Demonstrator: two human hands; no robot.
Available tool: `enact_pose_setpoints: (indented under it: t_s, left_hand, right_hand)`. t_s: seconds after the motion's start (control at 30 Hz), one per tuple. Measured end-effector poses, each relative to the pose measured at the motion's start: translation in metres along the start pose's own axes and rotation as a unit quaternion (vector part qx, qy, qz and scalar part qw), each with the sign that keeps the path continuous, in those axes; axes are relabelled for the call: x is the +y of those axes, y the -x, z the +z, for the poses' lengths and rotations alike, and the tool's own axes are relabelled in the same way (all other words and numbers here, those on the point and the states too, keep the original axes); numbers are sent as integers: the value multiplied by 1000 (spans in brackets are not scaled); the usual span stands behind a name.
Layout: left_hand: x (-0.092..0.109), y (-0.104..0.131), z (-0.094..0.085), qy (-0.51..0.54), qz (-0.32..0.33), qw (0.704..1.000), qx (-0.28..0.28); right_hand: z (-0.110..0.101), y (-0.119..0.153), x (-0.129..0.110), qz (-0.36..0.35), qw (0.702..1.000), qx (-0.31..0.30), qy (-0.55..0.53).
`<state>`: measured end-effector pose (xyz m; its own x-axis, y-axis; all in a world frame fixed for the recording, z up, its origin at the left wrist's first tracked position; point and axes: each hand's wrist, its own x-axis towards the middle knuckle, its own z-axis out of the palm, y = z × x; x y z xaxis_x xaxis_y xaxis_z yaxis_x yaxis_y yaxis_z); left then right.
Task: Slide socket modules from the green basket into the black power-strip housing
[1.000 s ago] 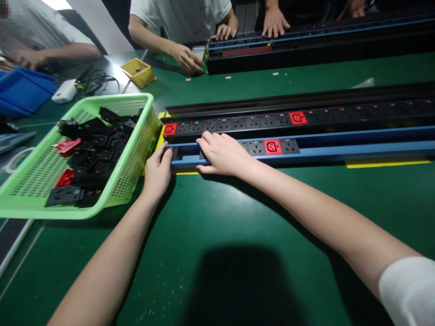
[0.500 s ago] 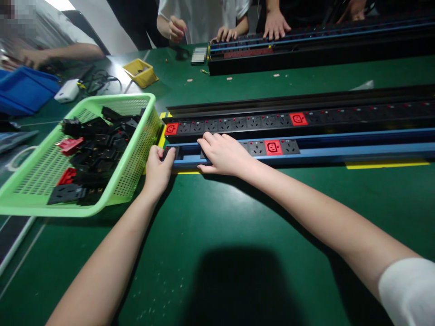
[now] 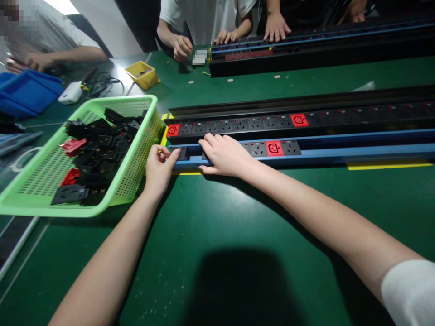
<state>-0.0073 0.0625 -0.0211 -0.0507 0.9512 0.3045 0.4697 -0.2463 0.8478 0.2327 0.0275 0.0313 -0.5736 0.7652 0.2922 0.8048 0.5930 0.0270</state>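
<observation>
My left hand (image 3: pixel 158 170) is at the left end of a long blue rail (image 3: pixel 340 153), fingers curled and thumb against a black socket module (image 3: pixel 182 154) in the channel. Across the same rail lies my right hand (image 3: pixel 226 155), fingers over the far edge and thumb at the near edge. It partly covers a row of black socket modules (image 3: pixel 291 147), among them a red socket module (image 3: pixel 274 148). A gap in the channel separates the left module from this row. What lies under my right palm is hidden.
A green basket (image 3: pixel 151 131) of loose black and red modules stands left. Behind the blue rail runs a black strip (image 3: pixel 238 133) fitted with sockets. Farther back are a yellow bin (image 3: pixel 147 81), a blue bin (image 3: pixel 30 97) and another long strip (image 3: pixel 306 61), with co-workers' hands (image 3: pixel 277 27) nearby.
The black module by my left thumb has shifted slightly right along the rail and shows more. My right hand stays in place. A co-worker's hand across the table has moved down to the table.
</observation>
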Motion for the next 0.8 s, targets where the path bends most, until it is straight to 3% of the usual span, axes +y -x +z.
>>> enact_pose_setpoints:
  t_s: [0.23,0.43,0.8]
  left_hand:
    - [20,11,0,-100,70,992,-16]
    - [34,20,2,-255,168,952,-37]
    - [30,21,4,-220,187,954,-77]
  right_hand:
    - [-1,0,0,0,1000,-2,-1]
    - [-1,0,0,0,1000,-3,-4]
    - [0,0,0,-4,1000,-2,1]
